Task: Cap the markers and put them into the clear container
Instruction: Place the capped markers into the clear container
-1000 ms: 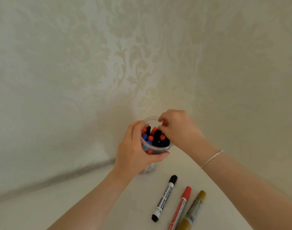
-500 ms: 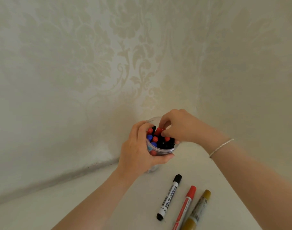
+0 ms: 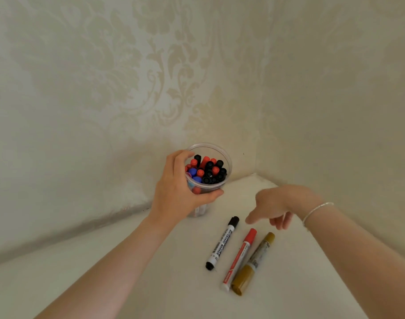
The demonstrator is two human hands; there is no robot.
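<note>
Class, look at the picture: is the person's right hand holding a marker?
No. The right hand hovers empty above the three markers lying on the table: black marker, red marker, gold marker.

head | worn high, looking forward and down (wide-angle) | close over table (image 3: pixel 150 295) corner | wall (image 3: pixel 104 88) fills upper frame

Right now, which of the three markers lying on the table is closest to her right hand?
The red marker, the middle one: its red cap sits just below the right hand.
</note>
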